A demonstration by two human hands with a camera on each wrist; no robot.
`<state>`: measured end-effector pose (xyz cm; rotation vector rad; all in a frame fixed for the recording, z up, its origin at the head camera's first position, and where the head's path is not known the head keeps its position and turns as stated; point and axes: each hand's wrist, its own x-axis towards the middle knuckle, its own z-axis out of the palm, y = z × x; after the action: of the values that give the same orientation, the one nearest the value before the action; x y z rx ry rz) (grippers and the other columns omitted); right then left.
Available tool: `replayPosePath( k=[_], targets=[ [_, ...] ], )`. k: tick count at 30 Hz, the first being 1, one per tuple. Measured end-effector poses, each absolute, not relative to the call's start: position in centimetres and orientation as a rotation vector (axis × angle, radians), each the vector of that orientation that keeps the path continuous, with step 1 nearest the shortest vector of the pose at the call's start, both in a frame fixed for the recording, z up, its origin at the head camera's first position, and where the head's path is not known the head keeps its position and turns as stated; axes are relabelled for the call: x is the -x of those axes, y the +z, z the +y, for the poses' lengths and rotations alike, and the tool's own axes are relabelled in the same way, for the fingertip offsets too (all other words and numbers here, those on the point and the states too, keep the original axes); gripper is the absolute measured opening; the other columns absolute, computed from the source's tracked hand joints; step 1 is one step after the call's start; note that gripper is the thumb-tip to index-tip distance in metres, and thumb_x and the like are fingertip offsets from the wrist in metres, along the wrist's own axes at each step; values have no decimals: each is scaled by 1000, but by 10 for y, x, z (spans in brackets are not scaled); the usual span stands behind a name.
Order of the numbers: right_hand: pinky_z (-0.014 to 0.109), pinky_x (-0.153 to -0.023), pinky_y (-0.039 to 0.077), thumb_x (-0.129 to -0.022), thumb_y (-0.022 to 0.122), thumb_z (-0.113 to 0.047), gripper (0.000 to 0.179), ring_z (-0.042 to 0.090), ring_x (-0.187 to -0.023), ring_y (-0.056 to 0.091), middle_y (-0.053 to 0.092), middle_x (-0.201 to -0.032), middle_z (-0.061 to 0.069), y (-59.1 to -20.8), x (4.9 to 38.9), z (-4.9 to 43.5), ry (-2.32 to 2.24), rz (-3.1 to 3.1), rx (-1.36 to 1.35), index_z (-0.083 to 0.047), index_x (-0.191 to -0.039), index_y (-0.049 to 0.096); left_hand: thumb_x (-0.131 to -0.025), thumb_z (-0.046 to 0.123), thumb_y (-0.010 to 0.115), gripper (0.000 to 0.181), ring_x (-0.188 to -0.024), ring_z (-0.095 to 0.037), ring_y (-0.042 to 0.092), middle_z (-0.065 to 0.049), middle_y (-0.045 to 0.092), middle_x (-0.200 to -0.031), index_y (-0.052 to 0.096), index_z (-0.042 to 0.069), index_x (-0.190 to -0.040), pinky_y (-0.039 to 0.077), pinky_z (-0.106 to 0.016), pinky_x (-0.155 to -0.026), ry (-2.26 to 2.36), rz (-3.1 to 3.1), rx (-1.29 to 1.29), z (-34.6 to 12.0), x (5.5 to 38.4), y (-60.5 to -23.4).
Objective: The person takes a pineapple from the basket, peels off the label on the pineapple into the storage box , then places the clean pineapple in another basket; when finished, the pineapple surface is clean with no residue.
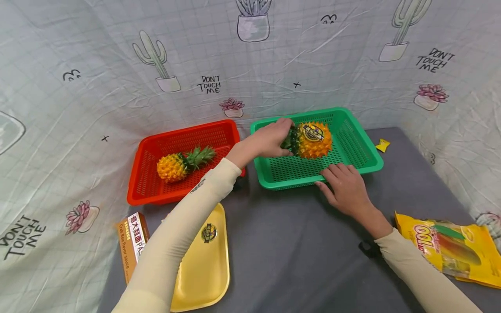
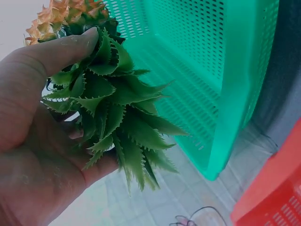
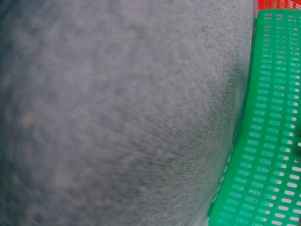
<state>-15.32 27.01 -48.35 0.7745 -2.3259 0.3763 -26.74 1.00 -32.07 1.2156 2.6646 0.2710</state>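
My left hand (image 1: 274, 138) grips a small pineapple (image 1: 314, 140) by its green leaves (image 2: 127, 103), over the green basket (image 1: 369, 152). The fruit is orange-yellow with a round dark sticker and points to the right. In the left wrist view the thumb lies across the base of the leaves. My right hand (image 1: 346, 191) rests at the near rim of the green basket, fingertips over the edge. The right wrist view shows only the basket's side and the grey tabletop. A second pineapple (image 1: 172, 168) lies in the red basket (image 1: 137, 187) on the left.
A yellow tray (image 1: 207, 269) with a round sticker sits at front left, beside a pasta box (image 1: 133, 239) partly behind the left sleeve. On the right lies a yellow snack bag (image 1: 454, 248). A small yellow packet (image 1: 382, 145) is beside the green basket. Printed cloth hangs behind.
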Motion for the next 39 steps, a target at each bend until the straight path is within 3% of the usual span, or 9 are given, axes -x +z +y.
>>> replayPosePath(
  k=[10,18,27,39],
  targets=[
    [53,-68,40,-111,48,-49,50,40,-82,57,61,-93,15,-481,150,271,367,-2348,-769,-3,-103,66,-96,40,79,81,-119,-21,54,-12,48,-146,38,2,-154,46,-35,-101,335,2651,-1283,-12,234,-307],
    [53,-67,38,-113,42,-47,50,40,-79,54,56,-88,15,-481,149,270,362,-2301,-768,-4,-93,56,-95,37,81,77,-127,-19,51,-10,50,-143,40,2,-151,46,-33,-104,385,2611,-1318,-34,203,-311],
    [56,-71,42,-114,40,-45,51,40,-85,59,63,-95,15,-483,148,268,386,-2279,-773,-3,-103,66,-94,36,83,76,-125,-18,53,-9,51,-142,42,3,-149,52,-35,-98,423,2604,-1333,-55,171,-330],
    [57,-71,43,-113,43,-49,54,42,-87,60,64,-98,17,-481,151,267,377,-2311,-788,-1,-108,68,-94,37,84,76,-121,-21,55,-8,51,-139,44,2,-149,48,-34,-102,427,2563,-1354,-68,135,-353]
  ],
)
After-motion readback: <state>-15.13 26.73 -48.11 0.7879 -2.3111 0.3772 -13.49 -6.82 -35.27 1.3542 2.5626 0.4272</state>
